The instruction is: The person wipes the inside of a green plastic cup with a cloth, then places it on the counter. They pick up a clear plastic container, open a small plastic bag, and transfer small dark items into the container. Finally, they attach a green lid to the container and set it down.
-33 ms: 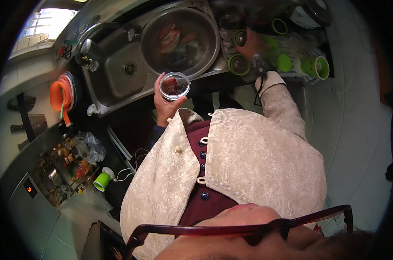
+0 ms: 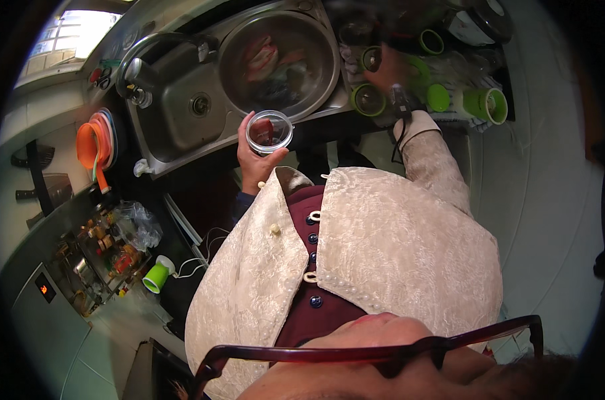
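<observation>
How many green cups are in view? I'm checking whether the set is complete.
6, maybe more hidden: five on the counter right of the sink at, and one low on the left shelf.

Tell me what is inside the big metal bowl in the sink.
The metal bowl holds blurred red and dark items, their kind unclear. Its bottom is covered by them. The left hand holds a clear round container nearby.

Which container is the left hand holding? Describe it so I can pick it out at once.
Start at the steel sink. At its front edge, the left hand holds up a small clear round container with something dark red inside. Unlike the green cups to the right, it is transparent.
</observation>
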Demonstrator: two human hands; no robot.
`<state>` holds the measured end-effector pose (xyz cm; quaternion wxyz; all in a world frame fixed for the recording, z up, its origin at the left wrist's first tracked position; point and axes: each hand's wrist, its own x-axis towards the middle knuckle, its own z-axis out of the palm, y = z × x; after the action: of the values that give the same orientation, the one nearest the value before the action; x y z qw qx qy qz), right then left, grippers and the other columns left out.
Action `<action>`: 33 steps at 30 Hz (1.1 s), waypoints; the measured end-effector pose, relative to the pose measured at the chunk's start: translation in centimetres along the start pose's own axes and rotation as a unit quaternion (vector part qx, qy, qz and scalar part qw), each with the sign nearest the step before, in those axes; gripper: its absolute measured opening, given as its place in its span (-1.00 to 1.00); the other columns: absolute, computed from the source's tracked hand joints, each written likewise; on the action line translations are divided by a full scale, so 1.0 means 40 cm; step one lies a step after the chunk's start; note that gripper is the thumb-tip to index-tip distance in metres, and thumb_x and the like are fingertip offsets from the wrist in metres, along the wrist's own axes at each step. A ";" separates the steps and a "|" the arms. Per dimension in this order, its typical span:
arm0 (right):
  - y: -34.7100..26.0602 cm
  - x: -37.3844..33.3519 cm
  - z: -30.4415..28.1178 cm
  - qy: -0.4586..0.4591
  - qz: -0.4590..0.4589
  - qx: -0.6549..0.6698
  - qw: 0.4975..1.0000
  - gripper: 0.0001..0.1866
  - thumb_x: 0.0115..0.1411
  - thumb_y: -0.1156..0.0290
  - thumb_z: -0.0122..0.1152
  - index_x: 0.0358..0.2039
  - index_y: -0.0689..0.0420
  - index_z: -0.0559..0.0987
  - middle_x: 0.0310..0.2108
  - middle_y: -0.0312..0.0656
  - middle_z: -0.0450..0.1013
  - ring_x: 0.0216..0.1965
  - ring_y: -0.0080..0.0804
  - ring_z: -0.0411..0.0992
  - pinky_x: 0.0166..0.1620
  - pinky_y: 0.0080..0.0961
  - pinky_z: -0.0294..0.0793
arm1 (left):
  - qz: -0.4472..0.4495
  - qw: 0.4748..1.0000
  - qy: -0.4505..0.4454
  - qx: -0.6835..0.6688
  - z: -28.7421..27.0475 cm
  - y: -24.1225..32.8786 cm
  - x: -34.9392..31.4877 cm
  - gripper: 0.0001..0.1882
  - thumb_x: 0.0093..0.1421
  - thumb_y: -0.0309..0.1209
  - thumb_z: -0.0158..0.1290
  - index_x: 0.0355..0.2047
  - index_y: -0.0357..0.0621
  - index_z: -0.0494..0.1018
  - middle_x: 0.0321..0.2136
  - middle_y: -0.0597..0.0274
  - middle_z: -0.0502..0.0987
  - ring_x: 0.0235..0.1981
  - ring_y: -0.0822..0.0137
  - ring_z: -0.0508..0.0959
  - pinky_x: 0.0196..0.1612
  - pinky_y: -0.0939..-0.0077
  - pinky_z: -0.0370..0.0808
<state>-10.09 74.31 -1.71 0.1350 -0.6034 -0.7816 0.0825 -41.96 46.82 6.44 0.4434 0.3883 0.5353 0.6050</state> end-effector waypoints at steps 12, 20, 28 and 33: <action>-0.212 -0.014 -0.344 0.093 -0.162 0.115 0.976 -0.07 -0.07 0.18 0.50 0.28 0.22 0.29 0.06 0.02 0.32 0.07 0.02 0.42 0.06 -0.18 0.51 | 0.040 0.997 0.069 -0.010 0.020 0.014 0.006 0.09 -0.21 -0.38 0.54 0.34 -0.16 0.19 0.07 0.11 0.51 0.10 0.24 0.53 0.20 0.34 0.48; -0.437 -0.025 -0.402 -0.017 -0.331 0.171 0.928 -0.14 -0.14 0.28 0.48 0.23 0.21 0.40 0.02 -0.01 0.36 -0.06 -0.05 0.51 -0.03 -0.25 0.58 | 0.049 0.988 0.149 -0.002 0.020 0.066 -0.055 0.14 -0.23 -0.33 0.56 0.35 -0.13 0.18 0.08 0.11 0.51 0.09 0.26 0.52 0.18 0.35 0.50; -0.583 -0.050 -0.363 -0.168 -0.400 0.278 0.857 -0.02 -0.11 0.29 0.44 0.37 0.06 0.24 0.02 -0.03 0.39 -0.02 -0.08 0.51 0.05 -0.25 0.55 | 0.070 0.984 0.136 -0.093 0.021 0.121 -0.097 0.18 -0.23 -0.30 0.57 0.36 -0.18 0.12 0.11 0.06 0.49 0.11 0.21 0.51 0.23 0.28 0.45; -0.578 -0.004 -0.327 -0.317 -0.256 0.415 0.813 0.01 -0.02 0.18 0.41 0.42 0.02 0.14 0.05 -0.01 0.42 0.00 -0.20 0.50 0.07 -0.33 0.51 | 0.094 0.989 0.100 0.054 0.022 0.187 -0.080 0.20 -0.28 -0.26 0.59 0.35 -0.16 0.16 0.10 0.05 0.51 0.12 0.21 0.52 0.23 0.29 0.45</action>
<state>-27.31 67.76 17.43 0.1337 -0.2083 -0.7988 0.5484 -41.05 43.80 13.99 0.3076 0.3974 0.5699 0.6501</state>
